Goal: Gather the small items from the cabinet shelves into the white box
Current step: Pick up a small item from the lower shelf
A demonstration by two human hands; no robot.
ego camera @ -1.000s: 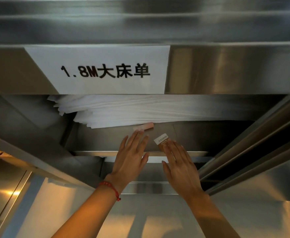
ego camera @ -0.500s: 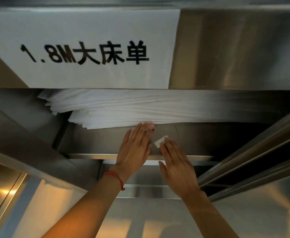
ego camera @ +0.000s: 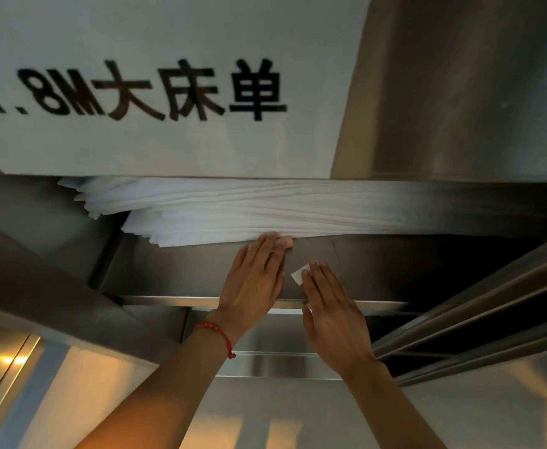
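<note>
On the steel cabinet shelf (ego camera: 181, 270), a small pink item (ego camera: 285, 242) lies against the bottom of a stack of folded white sheets (ego camera: 265, 215). My left hand (ego camera: 252, 283) lies flat on the shelf with its fingertips over that pink item, most of which is hidden. A small white packet (ego camera: 299, 274) sits just to the right. My right hand (ego camera: 330, 315) is flat too, its fingertips touching the packet's right edge. Neither hand has closed around anything. The white box is not in view.
A white paper label (ego camera: 168, 92) with black characters hangs on the steel panel above the shelf opening. A sliding steel door and its rails (ego camera: 479, 306) run diagonally at the right. The shelf's front lip (ego camera: 168, 300) lies under my wrists.
The view has moved closer and upward. My left hand slid forward over the pink item, which lay uncovered before. My right fingertips moved onto the white packet and cover more of it.
</note>
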